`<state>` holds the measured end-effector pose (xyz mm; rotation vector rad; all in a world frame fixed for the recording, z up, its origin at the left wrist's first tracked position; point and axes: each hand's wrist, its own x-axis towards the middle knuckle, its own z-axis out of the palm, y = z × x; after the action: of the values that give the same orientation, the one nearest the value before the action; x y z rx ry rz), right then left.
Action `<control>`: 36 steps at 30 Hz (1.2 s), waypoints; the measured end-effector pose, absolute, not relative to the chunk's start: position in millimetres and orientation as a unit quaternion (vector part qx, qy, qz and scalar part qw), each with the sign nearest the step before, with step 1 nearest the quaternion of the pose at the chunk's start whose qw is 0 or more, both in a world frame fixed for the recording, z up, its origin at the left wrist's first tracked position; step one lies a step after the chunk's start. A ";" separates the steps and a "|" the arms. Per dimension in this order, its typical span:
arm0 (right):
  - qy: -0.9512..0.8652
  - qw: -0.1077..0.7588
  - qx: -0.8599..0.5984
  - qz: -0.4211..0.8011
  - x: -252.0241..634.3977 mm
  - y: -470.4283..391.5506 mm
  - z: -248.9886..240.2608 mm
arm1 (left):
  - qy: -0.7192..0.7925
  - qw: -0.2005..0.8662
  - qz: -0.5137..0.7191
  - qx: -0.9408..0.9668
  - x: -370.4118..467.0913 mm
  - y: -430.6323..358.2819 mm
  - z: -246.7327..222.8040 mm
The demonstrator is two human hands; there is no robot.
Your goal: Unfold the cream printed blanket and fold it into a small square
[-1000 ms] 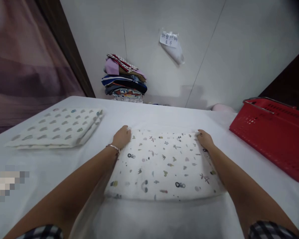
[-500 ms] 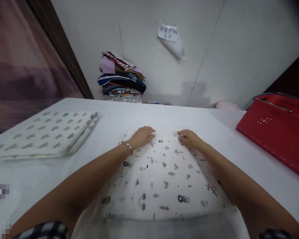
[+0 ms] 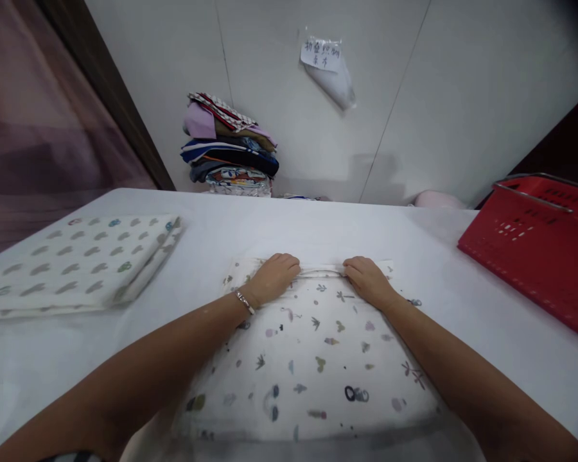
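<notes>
A white cloth (image 3: 313, 353) printed with small palms, flamingos and leaves lies spread in front of me, its near part running down toward my body. At its far edge my left hand (image 3: 275, 277), with a bracelet on the wrist, is closed on the fabric. My right hand (image 3: 367, 280) grips the same edge a short way to the right. Between the two hands the edge is bunched into a raised, slightly curved fold. The fingertips are partly hidden under the cloth.
A folded cream cloth with grey cloud shapes (image 3: 72, 260) lies on the white table (image 3: 212, 224) at left. A red basket (image 3: 539, 256) with a metal handle stands at right. Beyond the far edge are a stack of folded fabrics (image 3: 231, 154) and a paper sign (image 3: 322, 56) on the wall.
Both hands have closed on the cloth's far edge, and it is now gathered into a fold between them. The edge sits slightly nearer to me. My view has shifted a little.
</notes>
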<state>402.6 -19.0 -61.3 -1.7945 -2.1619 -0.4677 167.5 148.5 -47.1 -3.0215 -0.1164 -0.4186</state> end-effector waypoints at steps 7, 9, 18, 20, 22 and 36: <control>-0.723 0.184 -0.662 -0.067 406.6 -19.8 -61.7 | -0.073 -0.049 -0.104 -0.991 165.3 148.6 -39.9; -0.699 0.199 -0.687 -0.024 407.9 -15.9 -58.0 | -0.123 -0.120 -0.105 -0.980 168.5 149.3 -36.1; -0.641 0.119 -0.752 0.091 412.0 12.9 -35.7 | -0.265 -0.147 -0.086 -0.949 193.4 156.2 -32.8; -0.638 0.114 -0.756 0.093 413.3 13.7 -34.6 | -0.268 -0.167 -0.076 -0.946 193.5 157.6 -31.3; -0.630 0.111 -0.761 0.104 414.6 13.0 -34.1 | -0.268 -0.192 -0.061 -0.942 192.2 158.5 -29.1; -0.690 0.145 -0.709 0.012 403.5 -5.0 -40.9 | -0.153 -0.121 -0.081 -0.977 178.8 149.8 -26.8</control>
<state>403.5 -5.0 -40.9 -2.0417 -1.9882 0.0355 178.8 149.8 -26.8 -3.3323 -0.5225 -0.2772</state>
